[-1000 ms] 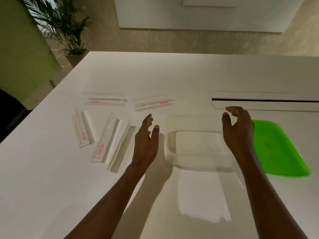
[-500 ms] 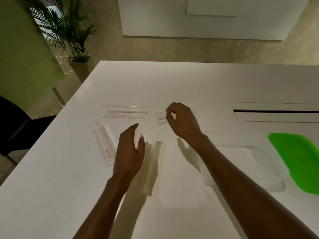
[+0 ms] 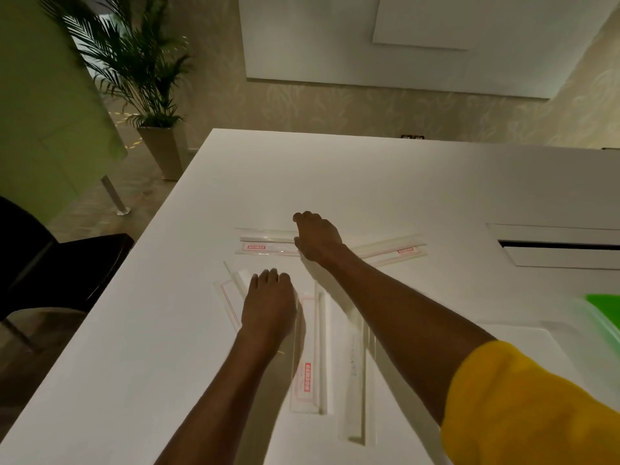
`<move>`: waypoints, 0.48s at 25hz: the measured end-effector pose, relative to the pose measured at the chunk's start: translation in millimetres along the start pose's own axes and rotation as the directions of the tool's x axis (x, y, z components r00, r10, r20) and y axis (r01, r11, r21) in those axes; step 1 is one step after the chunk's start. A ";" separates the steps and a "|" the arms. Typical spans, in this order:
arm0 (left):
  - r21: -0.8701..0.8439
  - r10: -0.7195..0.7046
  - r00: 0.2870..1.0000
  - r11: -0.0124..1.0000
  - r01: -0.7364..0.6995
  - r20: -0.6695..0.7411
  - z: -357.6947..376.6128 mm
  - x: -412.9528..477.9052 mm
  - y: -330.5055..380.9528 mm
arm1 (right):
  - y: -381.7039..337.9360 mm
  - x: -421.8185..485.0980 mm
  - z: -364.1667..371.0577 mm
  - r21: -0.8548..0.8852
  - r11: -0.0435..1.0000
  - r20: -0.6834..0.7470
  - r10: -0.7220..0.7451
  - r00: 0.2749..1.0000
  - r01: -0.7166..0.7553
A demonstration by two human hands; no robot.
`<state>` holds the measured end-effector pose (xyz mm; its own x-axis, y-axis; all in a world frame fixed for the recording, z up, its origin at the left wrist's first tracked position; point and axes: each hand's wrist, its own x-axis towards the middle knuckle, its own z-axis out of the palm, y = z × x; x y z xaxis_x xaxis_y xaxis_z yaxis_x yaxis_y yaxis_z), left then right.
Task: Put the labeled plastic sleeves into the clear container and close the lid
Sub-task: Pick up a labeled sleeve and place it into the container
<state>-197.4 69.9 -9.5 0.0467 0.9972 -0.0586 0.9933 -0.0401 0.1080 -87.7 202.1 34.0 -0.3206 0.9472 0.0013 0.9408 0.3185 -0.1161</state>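
Several clear plastic sleeves with red labels lie flat on the white table (image 3: 385, 182). My right hand (image 3: 317, 238) reaches across, its fingers curled down over the right end of the far left sleeve (image 3: 265, 245). Another sleeve (image 3: 397, 250) lies to the right of that wrist. My left hand (image 3: 268, 303) rests palm down, fingers straight, partly covering a slanted sleeve (image 3: 228, 297). Two long sleeves (image 3: 310, 354) (image 3: 355, 374) lie side by side under my right forearm. The clear container (image 3: 577, 333) shows only in part at the right edge, behind my yellow sleeve.
A green lid (image 3: 604, 302) lies at the far right edge beside the container. A cable slot (image 3: 553, 245) is cut into the table at the right. A dark chair (image 3: 50, 260) stands off the table's left edge, a potted palm (image 3: 147, 78) beyond.
The view has swung left, pushing container and lid to the right edge. My right hand moved from beside the container to the far sleeves. My left hand slid forward onto the left sleeves.
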 end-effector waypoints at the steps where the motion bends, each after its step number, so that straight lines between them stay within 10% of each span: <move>1: 0.031 0.001 1.000 1.000 -0.002 0.028 0.2 2.1 0.1 | -0.6 6.1 5.1 -0.031 0.999 0.029 0.005 1.000 -0.004; 9: 0.074 -0.011 0.996 0.997 0.004 0.084 -1.6 4.3 1.9 | 9.4 6.9 19.9 -0.050 0.998 -0.083 0.021 0.996 -0.025; 12: -0.193 -0.071 0.997 0.979 0.065 -0.025 -11.8 3.8 5.4 | 17.0 -5.8 5.2 -0.007 1.000 -0.166 -0.018 0.986 0.017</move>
<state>-193.1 74.1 2.6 -0.0266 0.9988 -0.0416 0.9552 0.0377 0.2934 -70.4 201.8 26.9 -0.3147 0.9341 0.1685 0.9359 0.3350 -0.1090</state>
